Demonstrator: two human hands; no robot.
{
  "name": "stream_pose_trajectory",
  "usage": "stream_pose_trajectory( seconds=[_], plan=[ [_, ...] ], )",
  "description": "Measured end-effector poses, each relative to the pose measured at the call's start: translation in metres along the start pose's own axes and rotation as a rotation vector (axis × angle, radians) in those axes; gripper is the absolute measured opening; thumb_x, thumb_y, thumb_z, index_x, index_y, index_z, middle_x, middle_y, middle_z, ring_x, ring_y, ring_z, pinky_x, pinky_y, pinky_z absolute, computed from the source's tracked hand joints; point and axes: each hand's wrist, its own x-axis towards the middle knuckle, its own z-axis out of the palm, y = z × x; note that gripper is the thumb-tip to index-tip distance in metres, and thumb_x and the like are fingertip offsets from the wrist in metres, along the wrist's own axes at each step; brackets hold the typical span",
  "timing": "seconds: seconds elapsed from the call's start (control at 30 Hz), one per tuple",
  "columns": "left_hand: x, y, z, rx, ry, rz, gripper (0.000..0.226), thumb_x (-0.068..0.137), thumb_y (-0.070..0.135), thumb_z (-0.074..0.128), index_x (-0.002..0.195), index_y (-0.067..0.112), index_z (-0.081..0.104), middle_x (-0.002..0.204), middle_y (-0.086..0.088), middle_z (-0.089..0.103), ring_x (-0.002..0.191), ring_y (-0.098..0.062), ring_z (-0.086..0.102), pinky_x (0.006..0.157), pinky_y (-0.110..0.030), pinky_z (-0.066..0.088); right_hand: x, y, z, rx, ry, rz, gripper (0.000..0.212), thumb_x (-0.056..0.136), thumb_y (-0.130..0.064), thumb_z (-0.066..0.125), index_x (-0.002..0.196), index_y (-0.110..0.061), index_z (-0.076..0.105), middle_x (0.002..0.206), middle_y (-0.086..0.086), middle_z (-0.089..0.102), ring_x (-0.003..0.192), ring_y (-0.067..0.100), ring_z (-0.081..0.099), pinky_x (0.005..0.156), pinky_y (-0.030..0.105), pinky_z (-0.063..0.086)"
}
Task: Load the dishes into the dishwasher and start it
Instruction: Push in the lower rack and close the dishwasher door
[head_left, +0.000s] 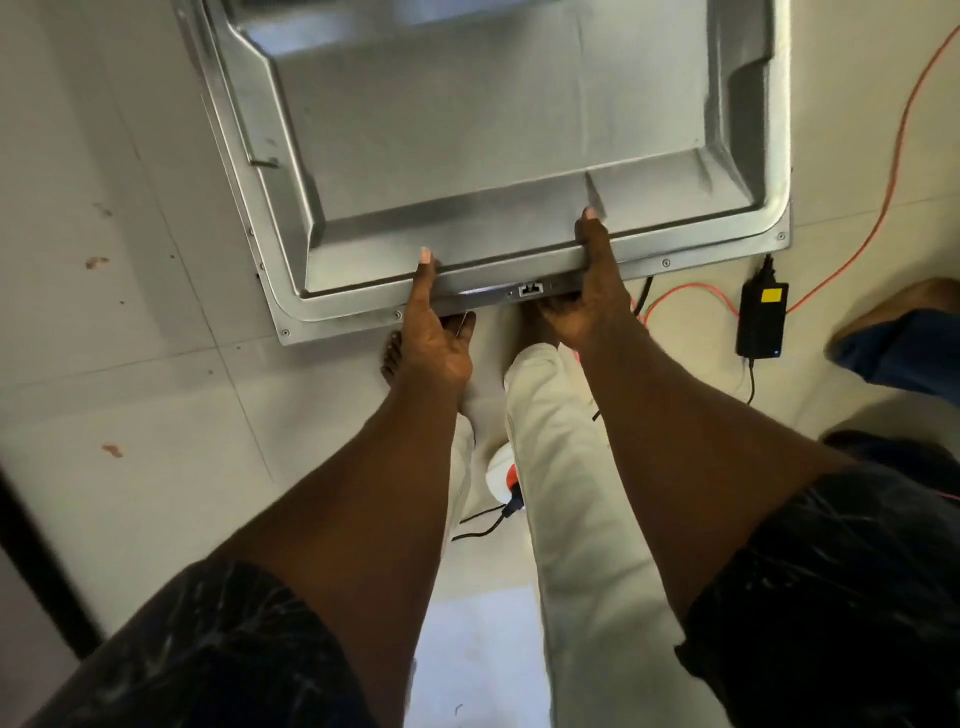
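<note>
The dishwasher door (498, 130) is swung down toward me, its steel inner panel facing up across the top of the head view. My left hand (436, 332) grips the door's near edge left of the latch (531, 289), thumb on top and fingers curled underneath. My right hand (592, 291) grips the same edge right of the latch, thumb on the rim, fingers under. No dishes or racks are in view.
A black power adapter (761, 319) lies on the tiled floor at the right, with an orange cable (893, 171) running past it. Another person's foot (898, 312) is at the far right. A white plug block (501, 480) lies by my legs.
</note>
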Motion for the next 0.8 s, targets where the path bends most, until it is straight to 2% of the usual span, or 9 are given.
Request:
stream_pose_trajectory(
  seconds=[0.07, 0.23, 0.3, 0.37, 0.43, 0.53, 0.63, 0.7, 0.8],
  plan=[
    [-0.027, 0.009, 0.002, 0.003, 0.013, 0.002, 0.045, 0.084, 0.05, 0.074, 0.119, 0.023, 0.07, 0.131, -0.007, 0.065, 0.119, -0.027, 0.061, 0.107, -0.043, 0.046, -0.03, -0.009, 0.002, 0.005, -0.006, -0.015, 0.083, 0.058, -0.054, 0.093, 0.126, -0.019, 0.063, 0.12, 0.008, 0.073, 0.109, 0.031, 0.07, 0.096, 0.053, 0.056],
    [-0.136, 0.053, 0.022, 0.015, 0.032, -0.003, 0.047, 0.084, 0.056, 0.07, 0.114, 0.021, 0.067, 0.121, -0.007, 0.069, 0.11, -0.024, 0.065, 0.1, -0.039, 0.051, -0.144, -0.049, 0.008, -0.014, -0.014, -0.009, 0.056, 0.078, -0.054, 0.079, 0.122, -0.022, 0.068, 0.123, 0.007, 0.072, 0.112, 0.024, 0.068, 0.092, 0.041, 0.057],
    [-0.191, 0.081, 0.038, 0.038, 0.043, 0.028, 0.045, 0.085, 0.056, 0.068, 0.109, 0.017, 0.065, 0.112, -0.008, 0.07, 0.104, -0.024, 0.067, 0.096, -0.038, 0.053, -0.201, -0.077, 0.016, -0.059, -0.012, -0.038, 0.058, 0.079, -0.05, 0.081, 0.127, -0.021, 0.066, 0.122, 0.007, 0.072, 0.112, 0.023, 0.069, 0.092, 0.038, 0.057],
    [-0.238, 0.111, 0.056, 0.039, 0.054, 0.081, 0.053, 0.085, 0.053, 0.069, 0.114, 0.009, 0.064, 0.103, -0.013, 0.07, 0.099, -0.027, 0.069, 0.091, -0.039, 0.057, -0.249, -0.105, 0.029, -0.132, -0.027, -0.098, 0.054, 0.082, -0.04, 0.081, 0.126, -0.012, 0.066, 0.113, 0.009, 0.074, 0.101, 0.023, 0.071, 0.088, 0.037, 0.059],
    [-0.283, 0.146, 0.079, 0.041, 0.052, 0.126, 0.06, 0.083, 0.05, 0.073, 0.122, 0.005, 0.062, 0.107, -0.017, 0.07, 0.094, -0.028, 0.07, 0.08, -0.037, 0.061, -0.297, -0.138, 0.046, -0.186, -0.052, -0.143, 0.038, 0.086, -0.027, 0.08, 0.113, -0.003, 0.067, 0.098, 0.01, 0.072, 0.087, 0.024, 0.069, 0.081, 0.036, 0.058],
    [-0.331, 0.195, 0.118, 0.033, 0.053, 0.204, 0.043, 0.082, 0.042, 0.078, 0.11, 0.011, 0.066, 0.114, -0.015, 0.071, 0.089, -0.026, 0.072, 0.067, -0.033, 0.062, -0.343, -0.184, 0.08, -0.251, -0.078, -0.219, 0.021, 0.087, -0.018, 0.079, 0.089, -0.006, 0.061, 0.092, 0.015, 0.066, 0.077, 0.028, 0.065, 0.076, 0.038, 0.059],
    [-0.368, 0.235, 0.146, 0.025, 0.055, 0.269, 0.04, 0.083, 0.034, 0.08, 0.109, 0.01, 0.064, 0.115, -0.014, 0.069, 0.093, -0.029, 0.071, 0.071, -0.037, 0.063, -0.371, -0.219, 0.111, -0.346, -0.055, -0.288, 0.041, 0.083, -0.024, 0.083, 0.103, 0.005, 0.061, 0.098, 0.022, 0.072, 0.069, 0.028, 0.07, 0.057, 0.029, 0.06],
    [-0.382, 0.251, 0.159, 0.051, 0.07, 0.302, 0.038, 0.083, 0.028, 0.08, 0.109, 0.006, 0.063, 0.114, -0.015, 0.068, 0.085, -0.027, 0.071, 0.083, -0.044, 0.061, -0.384, -0.237, 0.126, -0.385, -0.049, -0.305, 0.054, 0.081, -0.03, 0.085, 0.114, 0.005, 0.061, 0.098, 0.023, 0.074, 0.073, 0.028, 0.074, 0.059, 0.029, 0.06],
    [-0.4, 0.267, 0.177, 0.032, 0.088, 0.332, 0.035, 0.087, 0.02, 0.076, 0.113, 0.001, 0.062, 0.102, -0.012, 0.068, 0.078, -0.024, 0.07, 0.089, -0.044, 0.059, -0.399, -0.262, 0.146, -0.399, -0.074, -0.279, 0.037, 0.091, -0.022, 0.075, 0.115, 0.002, 0.059, 0.101, 0.025, 0.073, 0.086, 0.034, 0.075, 0.067, 0.033, 0.061]
  ],
)
